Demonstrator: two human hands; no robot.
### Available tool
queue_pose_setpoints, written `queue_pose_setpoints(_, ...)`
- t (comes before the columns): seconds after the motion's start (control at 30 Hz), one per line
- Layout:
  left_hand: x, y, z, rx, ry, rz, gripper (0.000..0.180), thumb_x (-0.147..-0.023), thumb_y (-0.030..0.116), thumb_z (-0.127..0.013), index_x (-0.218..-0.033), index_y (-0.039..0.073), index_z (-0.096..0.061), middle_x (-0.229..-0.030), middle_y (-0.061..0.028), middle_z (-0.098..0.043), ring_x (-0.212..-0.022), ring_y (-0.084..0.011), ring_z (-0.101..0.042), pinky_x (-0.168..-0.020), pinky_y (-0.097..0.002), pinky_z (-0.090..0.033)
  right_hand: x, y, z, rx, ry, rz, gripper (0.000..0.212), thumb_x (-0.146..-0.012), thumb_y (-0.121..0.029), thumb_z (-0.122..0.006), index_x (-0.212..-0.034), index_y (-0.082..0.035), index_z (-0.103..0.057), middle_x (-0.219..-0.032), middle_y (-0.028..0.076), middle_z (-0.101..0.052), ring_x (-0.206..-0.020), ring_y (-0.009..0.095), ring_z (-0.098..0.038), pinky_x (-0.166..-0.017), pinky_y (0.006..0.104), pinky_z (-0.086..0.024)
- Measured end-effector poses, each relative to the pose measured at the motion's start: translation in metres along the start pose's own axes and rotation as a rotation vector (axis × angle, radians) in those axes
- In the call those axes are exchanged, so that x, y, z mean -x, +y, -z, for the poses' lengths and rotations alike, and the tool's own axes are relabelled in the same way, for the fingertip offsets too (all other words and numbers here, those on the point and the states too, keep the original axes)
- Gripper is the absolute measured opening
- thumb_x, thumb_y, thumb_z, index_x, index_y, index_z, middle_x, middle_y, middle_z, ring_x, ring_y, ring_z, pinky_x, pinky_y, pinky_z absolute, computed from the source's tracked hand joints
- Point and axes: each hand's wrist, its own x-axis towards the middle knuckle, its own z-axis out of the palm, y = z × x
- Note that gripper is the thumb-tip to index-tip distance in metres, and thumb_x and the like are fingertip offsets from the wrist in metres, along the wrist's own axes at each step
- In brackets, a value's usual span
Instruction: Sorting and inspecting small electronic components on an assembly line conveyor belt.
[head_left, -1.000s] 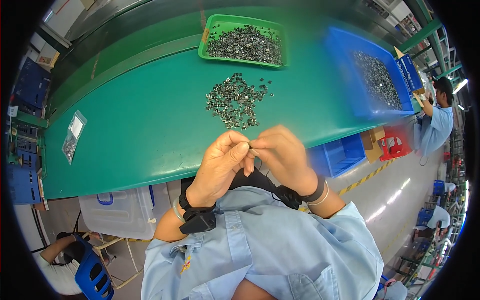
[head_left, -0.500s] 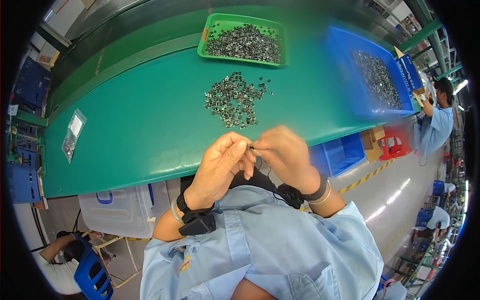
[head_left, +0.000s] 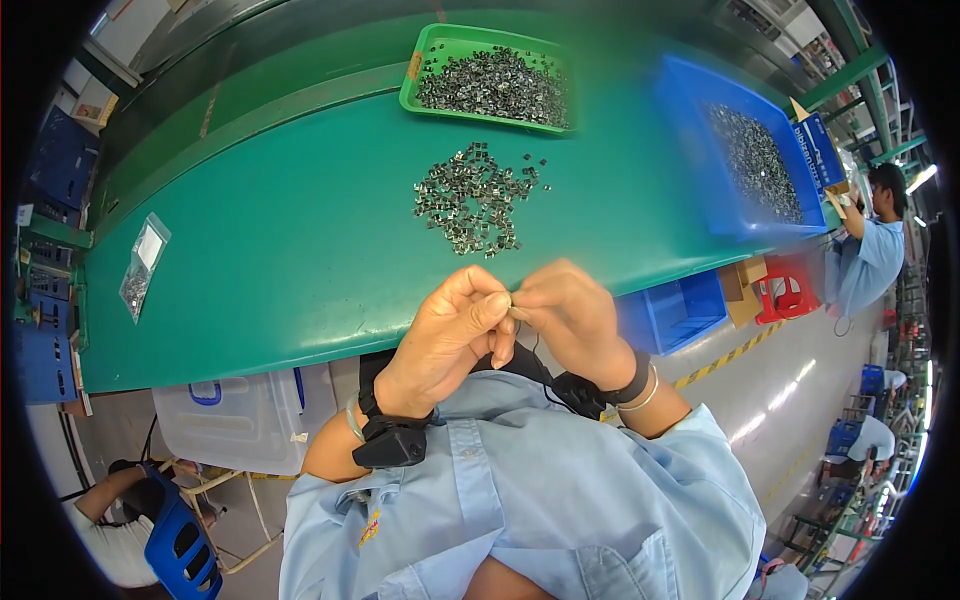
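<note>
Just off the near edge of the green tabletop (head_left: 270, 260), my two hands meet at the fingertips. My left hand (head_left: 450, 335) is closed in a pinch, thumb against forefinger. The thumb and fingers of my right hand (head_left: 572, 318), slightly blurred, pinch at the same spot. Between them is a tiny metal part, now almost wholly covered by the fingertips. Beyond my hands lies a loose pile of small shiny metal parts (head_left: 468, 205). Behind that pile, a shallow green tray (head_left: 409, 92) holds many more of them.
A blue bin (head_left: 690, 160) of small metal parts stands at the right. A clear bag of parts (head_left: 145, 265) lies at the left. Below the table are a blue crate (head_left: 690, 312), a red stool (head_left: 785, 298) and a translucent box (head_left: 235, 430). A co-worker (head_left: 878, 250) is at the far right.
My fingertips have come closer together and slightly lower. The dark part that showed between them is now mostly hidden. The pile and tray look unchanged.
</note>
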Motion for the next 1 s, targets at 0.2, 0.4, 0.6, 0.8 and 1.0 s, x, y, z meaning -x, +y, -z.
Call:
queue_pose_setpoints(0.2,-0.002,0.007,-0.006,-0.072,0.047,0.01,0.017,-0.096,0.02,-0.049,-0.102,0.004,-0.05,-0.087,-0.0078,-0.058,-0.063,-0.0148,-0.056,-0.055,-0.0288,-0.046,-0.013,0.011,0.016,0.005,-0.104,-0.044,0.015,-0.075,0.001,-0.07,-0.086,-0.005,-0.061,-0.081,0.006,-0.061,-0.074,0.019,-0.059,-0.065,0.0294,-0.048)
queue_pose_setpoints(0.4,-0.011,0.01,0.005,0.024,0.039,-0.051,0.021,-0.098,0.019,-0.046,-0.112,0.003,-0.047,-0.093,-0.0097,-0.058,-0.066,-0.0159,-0.057,-0.058,-0.0298,-0.047,-0.102,0.049,0.061,0.064,-0.061,-0.348,0.008,-0.085,-0.009,-0.063,-0.087,-0.002,-0.061,-0.082,0.004,-0.062,-0.078,0.014,-0.06,-0.07,0.0262,-0.048)
queue_pose_setpoints(0.6,-0.009,0.009,0.006,0.04,0.005,-0.042,0.02,-0.098,0.015,-0.042,-0.113,0.003,-0.047,-0.092,-0.0119,-0.058,-0.066,-0.0166,-0.058,-0.057,-0.0314,-0.047,-0.148,0.089,0.078,0.228,0.06,-0.172,0.01,-0.082,-0.008,-0.064,-0.09,-0.002,-0.062,-0.086,0.008,-0.064,-0.077,0.016,-0.062,-0.068,0.0284,-0.05)
queue_pose_setpoints(0.8,-0.009,0.01,0.008,0.052,-0.016,-0.004,0.02,-0.098,0.015,-0.043,-0.113,0.003,-0.046,-0.091,-0.0124,-0.058,-0.066,-0.0169,-0.058,-0.058,-0.0323,-0.048,-0.105,0.092,0.07,0.475,-0.302,-0.23,0.013,-0.082,-0.011,-0.064,-0.091,-0.002,-0.061,-0.087,0.01,-0.062,-0.078,0.021,-0.062,-0.07,0.031,-0.05)
queue_pose_setpoints(1.0,-0.009,0.01,0.008,0.029,-0.023,0.0,0.02,-0.097,0.016,-0.045,-0.113,0.003,-0.047,-0.09,-0.0122,-0.058,-0.065,-0.0168,-0.058,-0.058,-0.0325,-0.048,-0.096,0.091,0.061,0.558,-0.414,-0.272,0.013,-0.08,-0.011,-0.065,-0.089,-0.003,-0.06,-0.084,0.011,-0.058,-0.076,0.024,-0.061,-0.069,0.0317,-0.049)
